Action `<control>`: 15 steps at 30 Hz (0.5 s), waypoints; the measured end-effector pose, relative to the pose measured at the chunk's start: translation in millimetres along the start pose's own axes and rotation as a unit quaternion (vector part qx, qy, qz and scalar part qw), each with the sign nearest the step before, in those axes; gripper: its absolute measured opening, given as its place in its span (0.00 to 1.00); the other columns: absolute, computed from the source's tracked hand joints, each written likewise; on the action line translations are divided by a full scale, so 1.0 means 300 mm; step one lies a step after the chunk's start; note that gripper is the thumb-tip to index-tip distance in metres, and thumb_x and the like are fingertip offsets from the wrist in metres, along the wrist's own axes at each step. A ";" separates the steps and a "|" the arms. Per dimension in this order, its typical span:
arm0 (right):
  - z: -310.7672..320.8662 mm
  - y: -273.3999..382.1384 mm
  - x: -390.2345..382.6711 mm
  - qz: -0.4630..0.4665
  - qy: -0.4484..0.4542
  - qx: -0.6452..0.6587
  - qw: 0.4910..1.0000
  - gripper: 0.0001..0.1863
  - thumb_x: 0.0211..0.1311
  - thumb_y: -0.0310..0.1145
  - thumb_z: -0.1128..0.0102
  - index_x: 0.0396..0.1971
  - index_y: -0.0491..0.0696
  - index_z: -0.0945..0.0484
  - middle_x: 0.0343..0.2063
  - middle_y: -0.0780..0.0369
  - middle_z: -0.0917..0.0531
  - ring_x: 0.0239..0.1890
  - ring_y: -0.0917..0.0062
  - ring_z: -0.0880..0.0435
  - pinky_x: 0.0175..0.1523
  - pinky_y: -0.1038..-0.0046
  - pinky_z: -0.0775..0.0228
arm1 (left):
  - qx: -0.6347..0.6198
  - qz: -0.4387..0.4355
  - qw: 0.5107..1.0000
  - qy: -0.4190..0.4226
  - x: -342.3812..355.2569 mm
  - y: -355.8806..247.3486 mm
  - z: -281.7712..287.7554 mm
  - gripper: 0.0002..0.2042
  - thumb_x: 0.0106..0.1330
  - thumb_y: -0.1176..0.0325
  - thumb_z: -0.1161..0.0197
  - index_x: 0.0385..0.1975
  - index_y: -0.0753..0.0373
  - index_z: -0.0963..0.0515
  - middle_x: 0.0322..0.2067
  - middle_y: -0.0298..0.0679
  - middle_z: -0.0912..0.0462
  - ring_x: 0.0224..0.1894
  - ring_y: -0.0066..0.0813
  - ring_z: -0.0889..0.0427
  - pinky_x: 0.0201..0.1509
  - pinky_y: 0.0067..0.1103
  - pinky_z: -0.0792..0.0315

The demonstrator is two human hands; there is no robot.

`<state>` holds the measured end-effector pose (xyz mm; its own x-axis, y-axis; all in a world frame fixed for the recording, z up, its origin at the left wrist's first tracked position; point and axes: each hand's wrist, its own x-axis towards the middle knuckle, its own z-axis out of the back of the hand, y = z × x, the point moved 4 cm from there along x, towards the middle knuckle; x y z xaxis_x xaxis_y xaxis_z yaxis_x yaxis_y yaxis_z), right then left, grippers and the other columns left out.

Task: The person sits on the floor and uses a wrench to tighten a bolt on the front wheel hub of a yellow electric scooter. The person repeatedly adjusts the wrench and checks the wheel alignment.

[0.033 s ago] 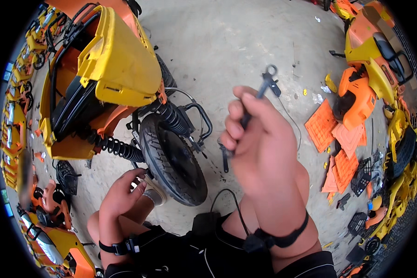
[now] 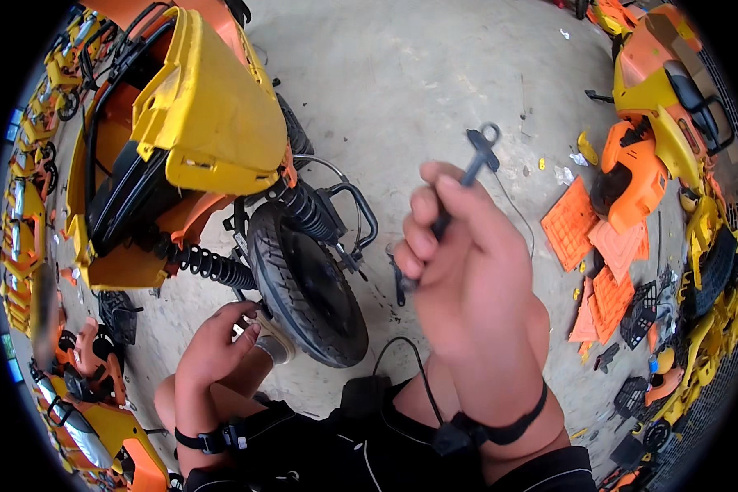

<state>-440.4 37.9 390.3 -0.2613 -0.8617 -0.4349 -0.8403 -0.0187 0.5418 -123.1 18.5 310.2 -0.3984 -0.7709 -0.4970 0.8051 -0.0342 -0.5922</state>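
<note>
My right hand is closed around a dark ring-ended spanner, raised above the floor, its ring pointing up and away. My left hand rests low beside the front wheel of a yellow and orange scooter. Its fingers are curled in at the axle end; whatever they grip there is hidden. A black coil-spring shock absorber runs down to the wheel from the scooter's body. Just past my right fingers, a dark bar-like piece lies on the floor, partly covered.
Orange panels and an orange body shell lie on the concrete to the right, near another yellow scooter and black baskets. More yellow scooters line the left edge. A thin cable trails behind my right hand.
My right hand has shifted slightly right and down, carrying the spanner with it. The left hand stays at the axle end.
</note>
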 end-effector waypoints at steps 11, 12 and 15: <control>0.005 -0.065 0.046 -0.001 -0.099 -0.041 0.994 0.12 0.70 0.34 0.49 0.48 0.45 0.29 0.29 0.66 0.27 0.28 0.80 0.31 0.34 0.75 0.38 | 0.043 0.020 0.998 0.040 0.137 0.118 0.100 0.10 0.64 0.65 0.40 0.38 0.65 0.18 0.38 0.48 0.15 0.42 0.50 0.17 0.47 0.34 0.24; 0.014 -0.054 0.044 0.006 -0.095 -0.043 0.995 0.13 0.70 0.35 0.48 0.48 0.44 0.29 0.29 0.65 0.27 0.29 0.80 0.31 0.34 0.75 0.38 | 0.048 0.026 0.998 0.020 0.143 0.101 0.091 0.10 0.63 0.67 0.41 0.38 0.65 0.19 0.37 0.48 0.15 0.42 0.50 0.17 0.46 0.34 0.24; 0.004 -0.047 0.043 0.033 -0.073 -0.021 0.997 0.14 0.70 0.35 0.47 0.48 0.42 0.29 0.29 0.64 0.26 0.29 0.79 0.30 0.35 0.74 0.38 | 0.040 0.021 0.999 -0.002 0.112 0.105 0.096 0.11 0.65 0.68 0.40 0.42 0.66 0.19 0.36 0.48 0.15 0.41 0.47 0.16 0.48 0.32 0.24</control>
<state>-432.4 27.7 376.3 -0.3834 -0.7795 -0.4953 -0.7991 0.0111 0.6011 -98.4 -26.8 293.1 -0.3617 -0.7757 -0.5171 0.8537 -0.0527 -0.5181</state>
